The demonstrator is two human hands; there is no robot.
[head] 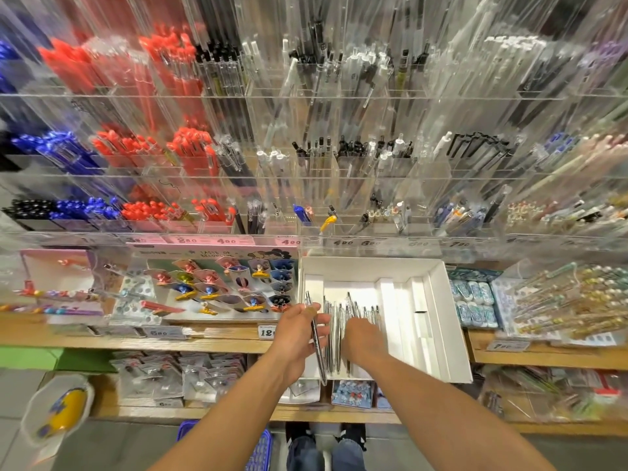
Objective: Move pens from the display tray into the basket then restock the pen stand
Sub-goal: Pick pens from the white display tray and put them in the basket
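Observation:
A white display tray [441, 321] sits on the wooden shelf and holds several slim silver pens [334, 334] lying side by side. My left hand [299, 338] grips one silver pen [315, 338] at the tray's left edge, its tip pointing away from me. My right hand [362, 338] reaches down onto the row of pens in the tray, fingers curled over them; whether it grips any is hidden. A blue basket [261, 450] shows on the floor under my left forearm. The clear acrylic pen stand [339, 185] rises behind the tray.
A card of small clips [221, 283] lies left of the tray, eraser packs [475, 300] to its right. Price tags line the wooden shelf edge [204, 345]. A lower shelf holds packaged items [170, 379]. My shoes stand on the floor.

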